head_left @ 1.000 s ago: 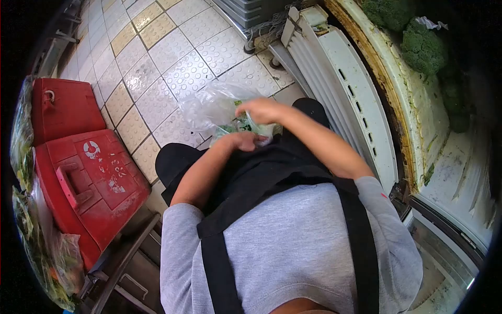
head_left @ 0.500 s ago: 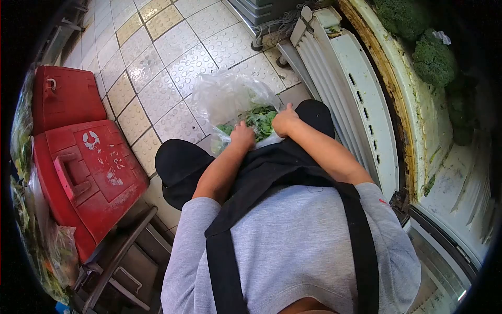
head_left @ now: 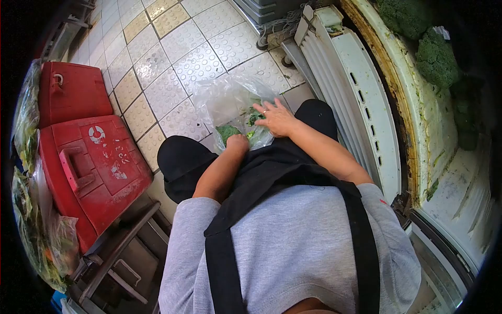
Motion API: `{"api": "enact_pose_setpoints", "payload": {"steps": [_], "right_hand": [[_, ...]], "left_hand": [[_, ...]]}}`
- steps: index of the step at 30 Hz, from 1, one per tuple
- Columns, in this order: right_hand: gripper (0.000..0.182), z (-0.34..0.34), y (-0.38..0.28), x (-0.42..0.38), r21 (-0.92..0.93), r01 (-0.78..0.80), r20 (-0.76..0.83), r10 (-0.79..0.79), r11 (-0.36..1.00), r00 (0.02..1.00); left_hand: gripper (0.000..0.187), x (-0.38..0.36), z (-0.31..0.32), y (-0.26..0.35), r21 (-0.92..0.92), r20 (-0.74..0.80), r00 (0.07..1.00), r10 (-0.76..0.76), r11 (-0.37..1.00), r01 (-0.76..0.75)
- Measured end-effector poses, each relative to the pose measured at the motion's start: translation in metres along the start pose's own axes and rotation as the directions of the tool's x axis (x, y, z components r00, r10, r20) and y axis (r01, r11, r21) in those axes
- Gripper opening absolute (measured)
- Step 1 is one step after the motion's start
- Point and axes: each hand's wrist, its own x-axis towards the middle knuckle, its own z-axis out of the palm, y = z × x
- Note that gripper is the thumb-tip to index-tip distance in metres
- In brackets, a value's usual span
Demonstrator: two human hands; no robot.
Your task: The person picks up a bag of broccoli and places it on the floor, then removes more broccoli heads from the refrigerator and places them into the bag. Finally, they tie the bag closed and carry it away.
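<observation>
A clear plastic bag lies open between my knees, above the tiled floor, with green broccoli and leafy bits inside. My left hand is closed at the bag's near left side, right below the broccoli; what its fingers grip is hidden. My right hand is over the bag's right side with its fingers spread, beside small green pieces, and holds nothing that I can see.
Two red lidded containers are at the left, beside bagged greens. A white slatted panel stands at the right. Behind it, broccoli heads sit in a white, stained compartment. Grey crates are at the top.
My right hand has opened and moved left over the bag. My left hand has shifted slightly left and down. A broccoli head now shows more clearly, and fewer leafy greens are visible.
</observation>
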Motion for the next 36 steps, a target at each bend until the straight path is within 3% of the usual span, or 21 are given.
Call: {"api": "enact_pose_setpoints", "payload": {"steps": [5, 7, 9, 12, 14, 16, 17, 19, 20, 22, 23, 25, 26, 27, 28, 29, 30, 31, 32, 34, 36], "right_hand": [[0.025, -0.006, -0.004, 0.003, -0.045, 0.305, 0.082, -0.301, 0.951, 0.95], [0.024, 0.002, -0.009, 0.008, 0.108, 0.01, 0.589, -0.072, 0.994, 0.805], [0.024, 0.006, -0.005, 0.004, 0.093, 0.012, 0.507, -0.058, 0.996, 0.86], [0.024, 0.002, -0.002, 0.001, 0.155, -0.033, 0.379, -0.029, 0.987, 0.925], [0.023, -0.001, 0.004, 0.003, 0.235, -0.07, 0.341, -0.015, 0.97, 0.94], [0.032, -0.009, 0.012, 0.01, 0.457, -0.299, 0.149, 0.26, 0.837, 0.954], [0.032, -0.012, 0.016, 0.012, 0.457, -0.299, 0.145, 0.262, 0.838, 0.954], [0.061, -0.035, 0.021, 0.012, 0.85, -0.268, -0.082, 0.617, 0.454, 0.783], [0.061, -0.038, 0.026, 0.012, 0.849, -0.27, -0.088, 0.626, 0.453, 0.775], [0.095, -0.043, 0.041, 0.01, 0.896, -0.064, -0.176, 0.485, 0.439, 0.857], [0.104, -0.033, 0.053, 0.011, 0.956, -0.044, -0.081, 0.406, 0.289, 0.91], [0.084, -0.059, 0.049, -0.009, 0.978, -0.151, 0.199, 0.443, -0.141, 0.874], [0.071, -0.023, 0.062, 0.002, 0.998, -0.028, -0.006, 0.511, 0.059, 0.86], [0.069, -0.034, 0.052, -0.002, 0.93, 0.031, -0.249, 0.568, 0.365, 0.785], [0.067, -0.046, 0.041, -0.006, 0.77, -0.012, -0.475, 0.586, 0.638, 0.656], [0.067, -0.077, 0.027, -0.02, 0.734, -0.026, -0.485, 0.551, 0.678, 0.679], [0.068, -0.083, 0.021, -0.024, 0.652, -0.062, -0.54, 0.52, 0.756, 0.662], [0.071, -0.109, 0.011, -0.039, 0.544, -0.083, -0.589, 0.45, 0.835, 0.671], [0.074, -0.129, 0.005, -0.054, 0.475, -0.04, -0.646, 0.379, 0.879, 0.662], [0.074, -0.177, -0.009, -0.094, 0.467, 0.005, -0.702, 0.367, 0.884, 0.611], [0.072, -0.217, -0.018, -0.14, 0.451, -0.013, -0.762, 0.392, 0.892, 0.516]], "left_hand": [[0.033, 0.003, -0.021, -0.009, -0.134, -0.029, 0.996, -0.084, 0.988, 0.08], [0.035, 0.008, -0.036, -0.013, -0.128, -0.045, 0.995, -0.092, 0.988, 0.086], [0.043, 0.01, -0.055, -0.016, -0.451, -0.244, 0.909, -0.339, 0.869, 0.203], [0.045, 0.01, -0.086, -0.019, -0.615, -0.443, 0.769, -0.461, 0.78, 0.114], [0.044, -0.001, -0.104, -0.021, -0.65, -0.456, 0.755, -0.471, 0.756, 0.079], [0.043, -0.004, -0.108, -0.022, -0.692, -0.501, 0.701, -0.507, 0.721, 0.027], [0.043, -0.002, -0.107, -0.024, -0.69, -0.505, 0.7, -0.505, 0.723, 0.024], [0.047, -0.001, -0.109, -0.027, -0.721, -0.647, 0.662, -0.378, 0.584, -0.372], [0.047, 0.0, -0.109, -0.026, -0.715, -0.653, 0.663, -0.365, 0.587, -0.381], [0.05, -0.011, -0.118, -0.015, -0.436, -0.858, 0.509, -0.073, 0.629, -0.644], [0.05, -0.016, -0.121, -0.008, -0.356, -0.888, 0.461, -0.013, 0.653, -0.668], [0.051, -0.024, -0.123, 0.006, -0.278, -0.903, 0.427, 0.054, 0.685, -0.674], [0.052, -0.025, -0.123, 0.012, -0.284, -0.894, 0.446, 0.053, 0.703, -0.652], [0.064, -0.013, -0.113, 0.015, -0.479, -0.831, 0.551, -0.08, 0.606, -0.635], [0.079, -0.006, -0.109, 0.012, -0.654, -0.736, 0.668, -0.11, 0.37, -0.66], [0.09, -0.011, -0.109, 0.013, -0.698, -0.696, 0.706, -0.13, 0.357, -0.621], [0.094, 0.047, -0.066, -0.025, -0.593, -0.738, 0.666, -0.11, 0.576, -0.562], [0.092, 0.053, -0.058, -0.038, -0.548, -0.61, 0.783, -0.122, 0.779, -0.305], [0.081, 0.064, -0.041, -0.05, -0.426, -0.585, 0.804, -0.104, 0.883, -0.196], [0.069, 0.051, -0.049, -0.049, -0.388, -0.373, 0.899, -0.23, 0.919, 0.075], [0.068, 0.046, -0.057, -0.043, -0.291, -0.473, 0.838, -0.274, 0.946, 0.145]]}}
